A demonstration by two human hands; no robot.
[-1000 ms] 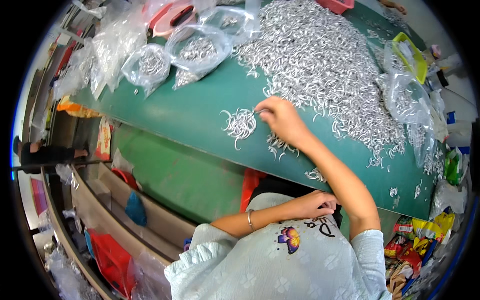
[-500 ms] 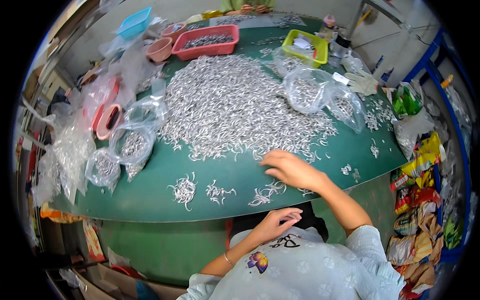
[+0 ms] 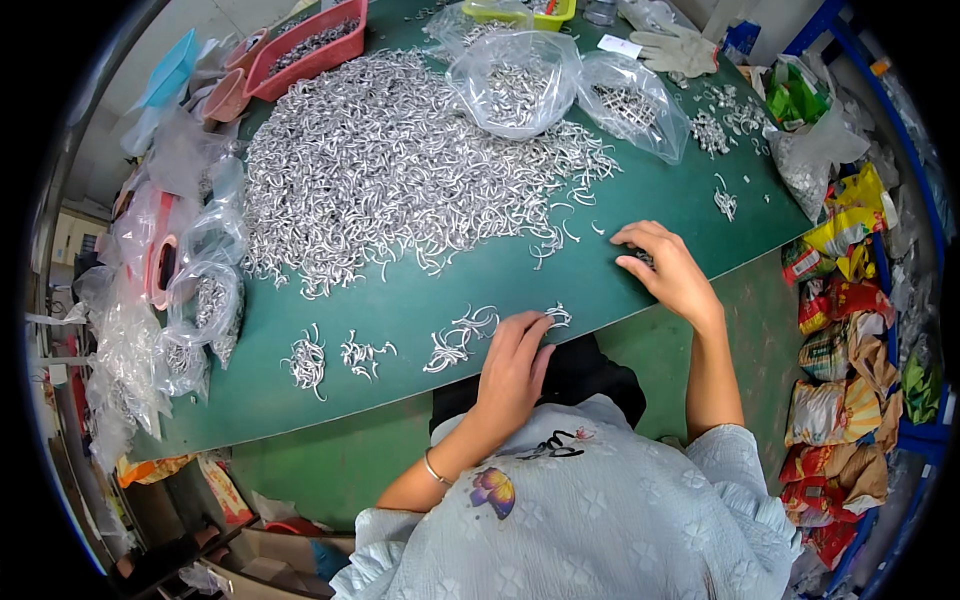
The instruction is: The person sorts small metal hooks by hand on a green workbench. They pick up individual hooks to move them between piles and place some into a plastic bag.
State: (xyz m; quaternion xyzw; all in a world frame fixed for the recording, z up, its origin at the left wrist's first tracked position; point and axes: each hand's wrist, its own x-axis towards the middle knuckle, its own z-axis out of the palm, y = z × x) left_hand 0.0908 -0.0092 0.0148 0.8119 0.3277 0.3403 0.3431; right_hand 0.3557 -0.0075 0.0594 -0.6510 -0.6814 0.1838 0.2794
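Note:
A broad heap of small curved silver metal pieces (image 3: 380, 170) covers the middle of the green table (image 3: 400, 300). At the near edge, my left hand (image 3: 515, 368) lies with its fingers stretched, the tips touching or just beside a small cluster of pieces (image 3: 558, 316). My right hand (image 3: 668, 268) is to the right of the heap, palm down. Its thumb and fingers are apart, curled over a few pieces (image 3: 645, 258) that are partly hidden beneath it. Further small piles sit left of my left hand: a pile (image 3: 450, 345), another (image 3: 364, 354) and a third (image 3: 306, 363).
Clear bags of pieces (image 3: 515, 90) stand at the heap's far right, with a work glove (image 3: 680, 50) beyond. A pink tray (image 3: 305, 50) sits far left, above plastic bags (image 3: 130, 350). Coloured packets (image 3: 830, 380) line a blue rack (image 3: 915, 435) on the right.
The view has swung, shifting the table. My right hand has moved right, away from the heap's front edge. My left hand has come from near my body onto the table's near edge.

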